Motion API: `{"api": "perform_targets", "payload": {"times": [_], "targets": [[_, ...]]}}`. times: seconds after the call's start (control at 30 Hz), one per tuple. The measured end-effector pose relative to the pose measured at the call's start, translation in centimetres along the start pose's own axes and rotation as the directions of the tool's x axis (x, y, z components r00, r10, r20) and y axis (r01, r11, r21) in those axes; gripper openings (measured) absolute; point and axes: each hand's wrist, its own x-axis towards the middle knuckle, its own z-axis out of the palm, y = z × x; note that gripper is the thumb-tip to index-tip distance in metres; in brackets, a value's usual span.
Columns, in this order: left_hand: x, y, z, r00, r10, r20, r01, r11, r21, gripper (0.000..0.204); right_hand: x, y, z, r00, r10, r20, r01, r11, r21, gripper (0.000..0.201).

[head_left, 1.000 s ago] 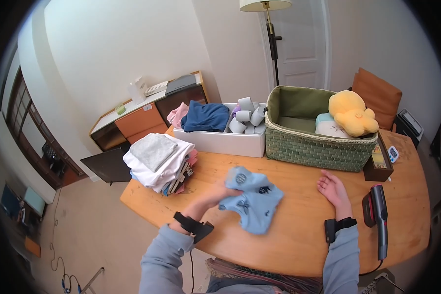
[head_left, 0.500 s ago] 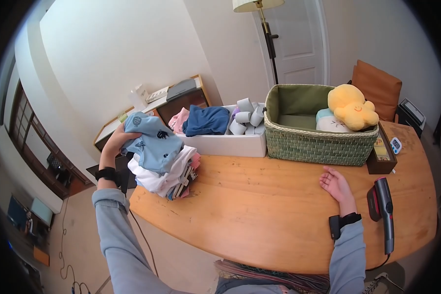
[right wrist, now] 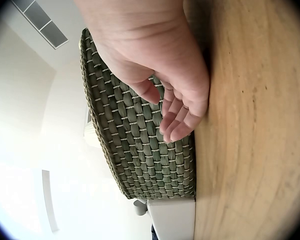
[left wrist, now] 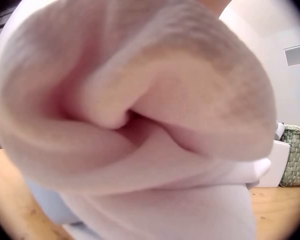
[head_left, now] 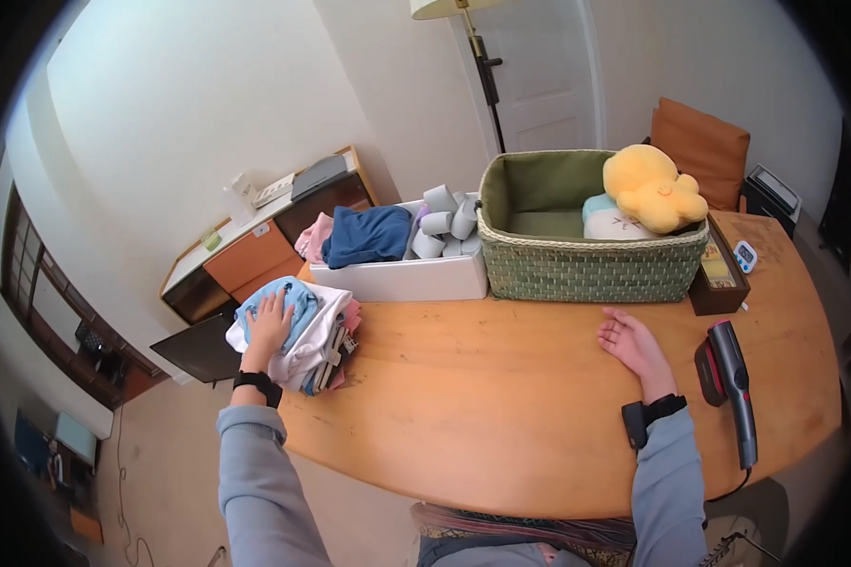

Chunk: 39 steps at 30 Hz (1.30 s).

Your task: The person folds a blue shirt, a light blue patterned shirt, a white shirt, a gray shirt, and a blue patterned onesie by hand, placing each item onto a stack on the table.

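Note:
In the head view my left hand [head_left: 269, 324] rests with its fingers spread on a folded light blue garment [head_left: 301, 304] with dark prints. That garment tops a stack of folded clothes [head_left: 317, 352], with white cloth just beneath it and pink and striped edges lower down. Pale, blurred folds of white cloth [left wrist: 155, 180] fill most of the left wrist view. My right hand [head_left: 633, 345] lies on its side on the table, fingers loosely bent and holding nothing. Beyond its fingers in the right wrist view rises the woven green basket [right wrist: 140, 135].
A white box [head_left: 397, 281] holds blue and pink clothes and several grey rolls. Inside the basket sit a yellow plush toy [head_left: 652, 189] and a pale cushion. A handheld steamer [head_left: 731, 387] lies right of my right hand, near a brown box [head_left: 719, 283] and a small timer [head_left: 745, 256].
My left hand carried the light blue garment from the table's middle to the stack on the left, laid it on top and now rests spread on it. The right hand stayed in place.

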Motion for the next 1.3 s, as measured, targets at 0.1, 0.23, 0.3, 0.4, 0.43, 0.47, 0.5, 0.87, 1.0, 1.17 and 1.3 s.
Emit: {"api": "perform_targets", "payload": {"times": [0.1, 0.23, 0.3, 0.4, 0.43, 0.47, 0.5, 0.87, 1.0, 1.17, 1.3], "targets": [[-0.5, 0.7, -1.1, 1.0, 0.017, 0.005, -0.017, 1.0, -0.017, 0.056, 0.1, 0.0, 0.2, 1.0, 0.006, -0.027, -0.006, 1.0, -0.001, 0.032], [-1.0, -1.1, -3.4, 0.983, 0.169, 0.069, -0.117, 0.875, -0.469, 0.07, 0.3, 0.2, -0.1, 1.0, 0.01, -0.029, -0.01, 1.0, 0.013, 0.033], [-1.1, -2.7, -3.4, 0.962, 0.271, 0.044, -0.207, 0.822, -0.53, 0.069, 0.2, 0.2, 0.0, 1.0, 0.009, -0.02, -0.008, 1.0, 0.024, 0.033], [-1.6, -3.4, -3.2, 0.948, 0.303, -0.1, -0.316, 0.851, -0.419, 0.056, 0.1, 0.2, 0.5, 1.0, 0.002, 0.004, -0.002, 1.0, 0.024, 0.03], [-1.4, -3.5, -3.0, 0.933, 0.322, -0.163, -0.359, 0.873, -0.33, 0.054, 0.0, 0.1, 0.8, 1.0, 0.002, -0.001, -0.002, 1.0, 0.019, 0.029], [-1.3, -3.7, -2.8, 0.931, 0.327, -0.163, -0.364, 0.873, -0.325, 0.054, -0.1, 0.1, 1.0, 1.0, 0.004, -0.005, -0.004, 1.0, 0.013, 0.029], [-2.0, -2.7, -3.4, 0.947, 0.26, -0.19, -0.291, 0.944, -0.156, 0.052, -0.2, 0.1, 1.2, 1.0, 0.003, -0.005, -0.003, 1.0, 0.017, 0.029], [-3.8, 3.1, -3.7, 0.984, 0.15, -0.098, -0.127, 0.971, 0.204, 0.042, -0.2, -0.1, 1.4, 1.0, 0.018, -0.019, -0.019, 1.0, -0.01, 0.028], [-4.1, 5.6, -4.7, 0.991, 0.131, -0.031, -0.123, 0.974, 0.191, 0.049, 0.0, 0.0, 0.8, 0.999, 0.012, -0.03, -0.012, 1.0, 0.002, 0.028], [-4.6, 8.2, -5.7, 0.985, 0.12, -0.126, -0.097, 0.98, 0.174, 0.045, 0.4, 0.4, 0.1, 1.0, 0.015, -0.004, -0.015, 0.999, 0.029, 0.03], [-3.7, 7.5, -4.9, 0.879, 0.244, -0.408, -0.142, 0.954, 0.265, 0.054, 0.4, 0.3, 0.1, 1.0, 0.01, -0.004, -0.01, 1.0, 0.012, 0.03]]}}
